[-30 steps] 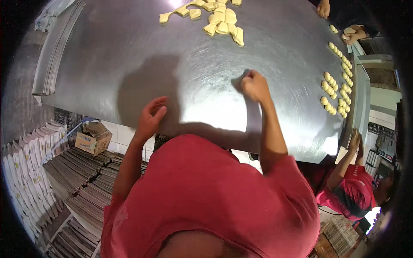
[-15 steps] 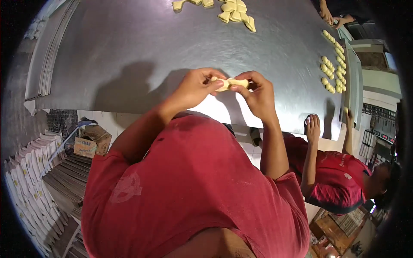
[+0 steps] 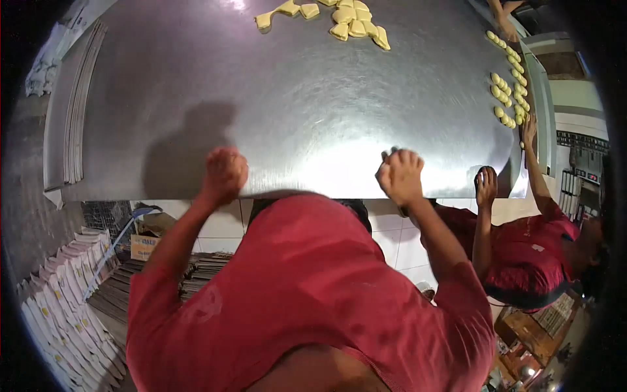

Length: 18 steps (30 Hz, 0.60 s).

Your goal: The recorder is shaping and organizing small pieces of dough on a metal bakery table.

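My left hand (image 3: 224, 171) is curled into a blurred fist at the near edge of the steel table (image 3: 196, 78), to the left of centre. Over the bright patch to the right, my right hand (image 3: 401, 171) is also curled down, knuckles up. Whatever either hand holds is hidden beneath the fingers. Cut pieces of pale yellow dough (image 3: 351, 23) lie at the far middle, away from both hands. Rows of small dough balls (image 3: 503, 91) line the right end of the table.
A person in red (image 3: 522, 255) works close on my right, hands at the table's edge. Another person's arm (image 3: 506, 19) reaches in at the far right. Metal sheets (image 3: 78, 104) are stacked along the left end; a cardboard box (image 3: 144, 247) and stacked bags (image 3: 65, 307) sit below.
Half a second ago my hands met around a dough strip; now they are apart, lower and curled, with that strip out of sight. The neighbour's far hand has moved up toward the dough balls.
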### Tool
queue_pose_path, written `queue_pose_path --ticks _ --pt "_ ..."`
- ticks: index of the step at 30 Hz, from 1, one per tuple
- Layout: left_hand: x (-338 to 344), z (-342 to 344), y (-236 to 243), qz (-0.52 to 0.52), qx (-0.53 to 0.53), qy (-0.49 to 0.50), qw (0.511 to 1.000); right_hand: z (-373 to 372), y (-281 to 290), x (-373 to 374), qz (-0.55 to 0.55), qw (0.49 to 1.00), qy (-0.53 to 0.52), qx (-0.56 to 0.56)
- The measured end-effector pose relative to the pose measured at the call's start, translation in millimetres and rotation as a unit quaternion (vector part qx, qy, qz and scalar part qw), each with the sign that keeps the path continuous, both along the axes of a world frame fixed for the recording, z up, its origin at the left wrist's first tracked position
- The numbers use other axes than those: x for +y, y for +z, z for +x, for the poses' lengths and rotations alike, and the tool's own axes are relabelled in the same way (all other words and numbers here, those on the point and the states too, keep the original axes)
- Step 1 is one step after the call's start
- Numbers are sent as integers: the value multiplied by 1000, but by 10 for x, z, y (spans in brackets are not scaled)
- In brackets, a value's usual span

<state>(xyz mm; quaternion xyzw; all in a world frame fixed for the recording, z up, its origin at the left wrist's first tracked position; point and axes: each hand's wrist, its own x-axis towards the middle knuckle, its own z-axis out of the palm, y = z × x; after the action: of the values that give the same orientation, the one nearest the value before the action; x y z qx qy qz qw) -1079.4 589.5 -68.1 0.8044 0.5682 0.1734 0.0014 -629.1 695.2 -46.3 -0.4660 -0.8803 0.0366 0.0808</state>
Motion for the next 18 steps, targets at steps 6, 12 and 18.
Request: queue_pose_path --ticks 6,12,18 --pt "978 685 31 -32 -88 136 986 -870 -110 803 -15 976 -175 128" --pt "22 303 -170 -80 -108 48 990 -564 -237 8 -64 975 -28 213" --pt "1023 435 -129 22 -44 167 985 -309 -273 969 101 975 -150 127"
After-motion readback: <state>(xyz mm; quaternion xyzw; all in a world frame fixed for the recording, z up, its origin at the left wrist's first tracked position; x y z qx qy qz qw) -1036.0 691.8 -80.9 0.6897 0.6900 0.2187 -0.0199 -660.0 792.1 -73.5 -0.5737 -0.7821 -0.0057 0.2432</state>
